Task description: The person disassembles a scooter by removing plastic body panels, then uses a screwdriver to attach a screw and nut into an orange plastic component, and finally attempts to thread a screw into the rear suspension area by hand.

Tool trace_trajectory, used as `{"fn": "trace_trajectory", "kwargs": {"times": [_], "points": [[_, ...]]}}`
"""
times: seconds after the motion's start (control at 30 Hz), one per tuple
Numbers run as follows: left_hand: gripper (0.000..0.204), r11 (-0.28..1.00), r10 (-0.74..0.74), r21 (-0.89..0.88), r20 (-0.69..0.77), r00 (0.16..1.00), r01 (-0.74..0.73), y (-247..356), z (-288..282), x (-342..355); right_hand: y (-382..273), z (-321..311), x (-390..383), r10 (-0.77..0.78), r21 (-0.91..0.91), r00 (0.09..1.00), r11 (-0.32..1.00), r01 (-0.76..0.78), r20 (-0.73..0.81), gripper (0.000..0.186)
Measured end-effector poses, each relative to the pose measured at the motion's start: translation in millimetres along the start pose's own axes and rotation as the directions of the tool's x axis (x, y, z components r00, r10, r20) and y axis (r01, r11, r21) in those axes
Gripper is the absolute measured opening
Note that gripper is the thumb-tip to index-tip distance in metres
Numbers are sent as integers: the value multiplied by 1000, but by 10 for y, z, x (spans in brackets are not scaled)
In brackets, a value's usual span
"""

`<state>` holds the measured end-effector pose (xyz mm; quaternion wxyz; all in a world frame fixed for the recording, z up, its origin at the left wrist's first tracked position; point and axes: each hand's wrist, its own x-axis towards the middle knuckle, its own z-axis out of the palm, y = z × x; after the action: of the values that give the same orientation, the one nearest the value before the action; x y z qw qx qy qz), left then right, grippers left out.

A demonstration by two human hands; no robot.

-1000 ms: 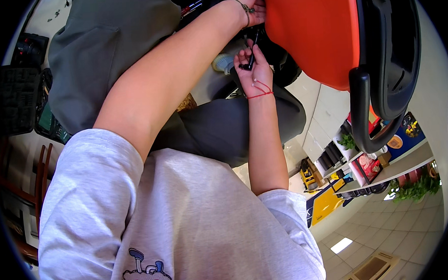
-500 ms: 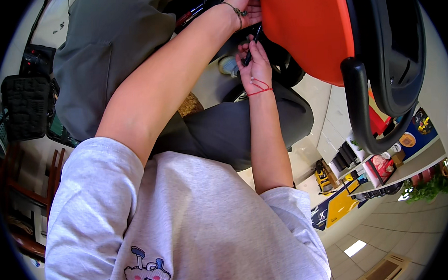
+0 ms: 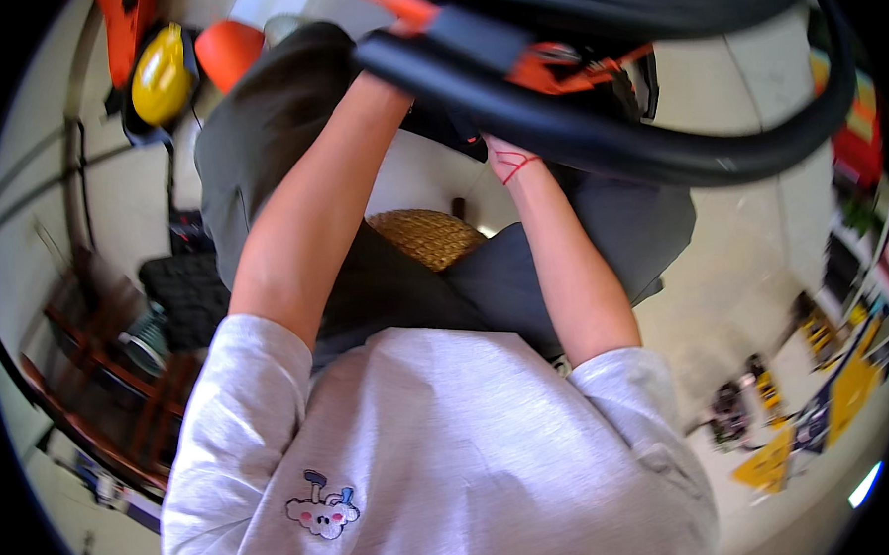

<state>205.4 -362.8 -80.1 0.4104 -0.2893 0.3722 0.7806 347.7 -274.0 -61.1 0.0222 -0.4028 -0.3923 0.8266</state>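
A thick black looped bar (image 3: 607, 136) curves across the upper part of the view, blurred, with orange parts (image 3: 554, 69) and a larger black rounded piece (image 3: 631, 1) beyond it. My left hand (image 3: 387, 86) reaches up behind the bar's left end; only its wrist side shows, and its fingers are hidden. Under the bar's middle, my right hand (image 3: 499, 150), with a red string bracelet at the wrist, reaches in beside a dark part. The bar covers its fingers, so whatever it may hold cannot be made out.
Below my arms a woven round seat (image 3: 428, 237) shows between my knees. To the left are a yellow rounded object (image 3: 161, 77), an orange one (image 3: 228, 54), a black textured case (image 3: 183, 299) and brown wooden furniture (image 3: 163, 409). Yellow-and-black items (image 3: 765, 387) lie at the right.
The view has shifted. The large orange panel no longer shows, and the black bar now crosses over both hands. My right fingers, earlier around a thin dark tool, are now hidden.
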Motion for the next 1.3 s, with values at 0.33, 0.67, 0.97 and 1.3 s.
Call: {"fn": "trace_trajectory", "kwargs": {"times": [0.33, 0.67, 0.97, 1.3], "points": [[44, 952, -45, 303, 268, 962, -40, 334, -108, -97, 395, -10, 360, -211, -201, 975, 960, 195, -66, 28], [41, 986, -151, 104, 223, 963, 130, 270, 169, -304, 390, -118, 424, -636, -641, 768, 619, 455, -69, 22], [32, 985, -173, 17, 121, 978, 172, 59, 313, -358, 288, -179, 374, -689, -578, 710, 642, 504, -145, 18], [34, 986, -160, 39, 15, 987, 159, -4, 323, -262, 328, -263, 432, -662, -476, 741, 690, 545, -111, 17]]}}
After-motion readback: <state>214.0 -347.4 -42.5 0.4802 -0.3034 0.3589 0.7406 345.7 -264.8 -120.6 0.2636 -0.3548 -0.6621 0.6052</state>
